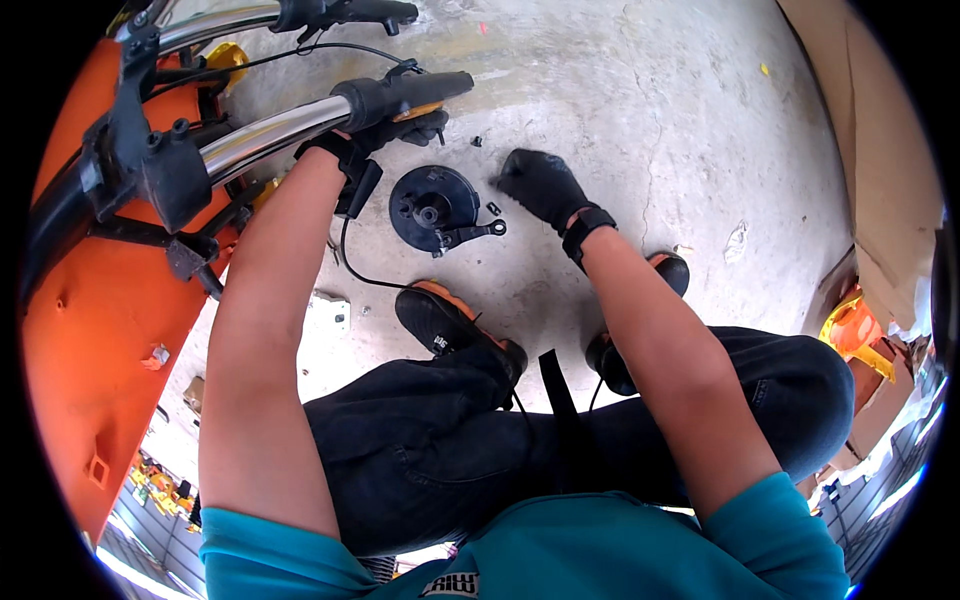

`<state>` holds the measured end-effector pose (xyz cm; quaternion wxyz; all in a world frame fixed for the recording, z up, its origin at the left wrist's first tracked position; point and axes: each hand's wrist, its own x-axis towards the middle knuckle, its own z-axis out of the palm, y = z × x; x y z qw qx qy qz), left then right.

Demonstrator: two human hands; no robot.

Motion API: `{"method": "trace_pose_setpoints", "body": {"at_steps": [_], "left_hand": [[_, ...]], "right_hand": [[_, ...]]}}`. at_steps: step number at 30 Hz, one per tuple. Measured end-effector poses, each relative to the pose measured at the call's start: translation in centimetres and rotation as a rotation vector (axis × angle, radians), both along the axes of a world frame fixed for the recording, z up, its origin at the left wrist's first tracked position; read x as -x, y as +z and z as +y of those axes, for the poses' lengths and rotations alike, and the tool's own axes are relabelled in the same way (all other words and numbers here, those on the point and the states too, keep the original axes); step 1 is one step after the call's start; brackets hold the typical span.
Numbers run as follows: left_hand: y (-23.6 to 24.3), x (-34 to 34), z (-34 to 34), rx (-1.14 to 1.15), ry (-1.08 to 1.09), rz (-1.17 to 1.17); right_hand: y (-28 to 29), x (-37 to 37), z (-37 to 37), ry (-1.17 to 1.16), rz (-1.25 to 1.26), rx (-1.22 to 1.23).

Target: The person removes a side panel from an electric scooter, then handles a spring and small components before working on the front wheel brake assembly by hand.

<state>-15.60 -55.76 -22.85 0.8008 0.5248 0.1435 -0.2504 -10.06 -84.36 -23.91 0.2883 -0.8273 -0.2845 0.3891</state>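
My left hand [408, 130], in a black glove, is against the underside of the nearer fork leg [395, 98], partly hidden by it. Its fingers are curled, and a thin dark piece pokes out below them; what they hold is unclear. My right hand [541, 186], also gloved in black, is closed above the concrete floor with fingertips pointing left. Whatever may be in it is hidden. Between the hands lies a round black drum brake plate [440, 190] with a lever arm [480, 232]. Beside it are a small dark metal piece [493, 209] and another small dark part [477, 141].
An orange body panel [110, 330] and a second fork leg [215, 28] stand at the left. A black cable [350, 262] loops toward my left shoe [440, 318]. Cardboard [880, 150] and an orange-yellow plastic piece [855, 330] are at the right.
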Motion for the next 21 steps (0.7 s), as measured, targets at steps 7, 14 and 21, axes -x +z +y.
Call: {"method": "trace_pose_setpoints", "body": {"at_steps": [7,14,21], "left_hand": [[0.6,-0.3,-1.2,-0.057,0.169,0.101],[-1.9,0.6,0.0,0.043,0.153,0.106],[1.4,-0.4,-2.5,-0.014,0.193,0.21]], "right_hand": [[-0.1,1.8,-0.3,0.339,-0.13,0.046],[-0.1,2.8,0.2,0.417,-0.297,-0.006],[-1.4,3.1,-1.5,0.406,-0.38,-0.059]]}}
